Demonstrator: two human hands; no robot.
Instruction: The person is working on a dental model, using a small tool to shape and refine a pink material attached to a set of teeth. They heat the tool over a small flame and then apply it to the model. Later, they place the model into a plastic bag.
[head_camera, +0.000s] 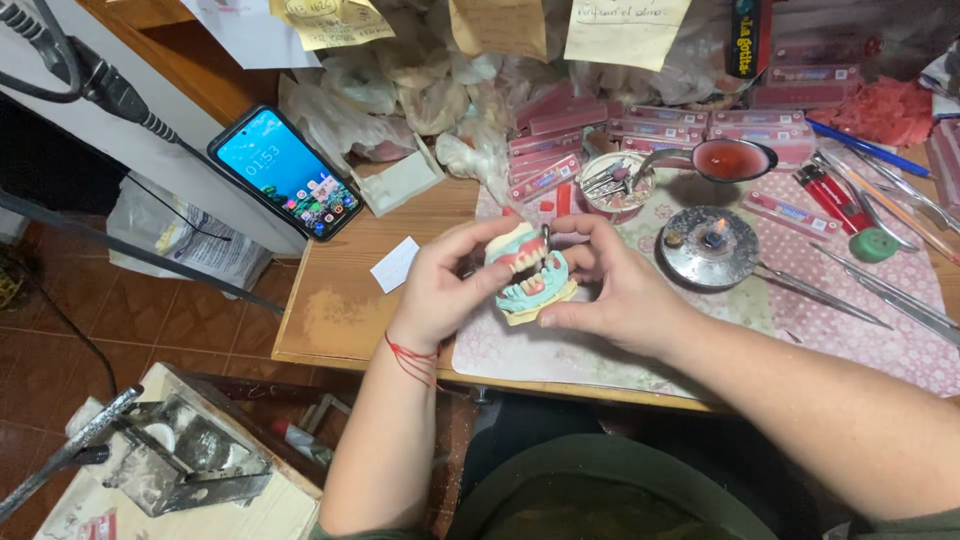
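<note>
Both hands, left (440, 290) and right (615, 290), grip a dental model (528, 275); beyond, a round dish (617, 185) holds small metal tools.

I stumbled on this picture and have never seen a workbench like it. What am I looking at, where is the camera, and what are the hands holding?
There is no machine here: a person works with two bare hands. The single picture comes from a camera worn on the person's head, looking down at a wooden bench.

The left hand and right hand together hold a dental model: pale blue-green casts with pink gums and a row of teeth. The right hand also seems to hold a thin metal tool against it.

On the bench lies a patterned mat with a small lit burner on a round metal dish, a bowl of red liquid, a red lighter, metal hand instruments and pink flat boxes. To the left a smartphone leans, screen lit.
</note>
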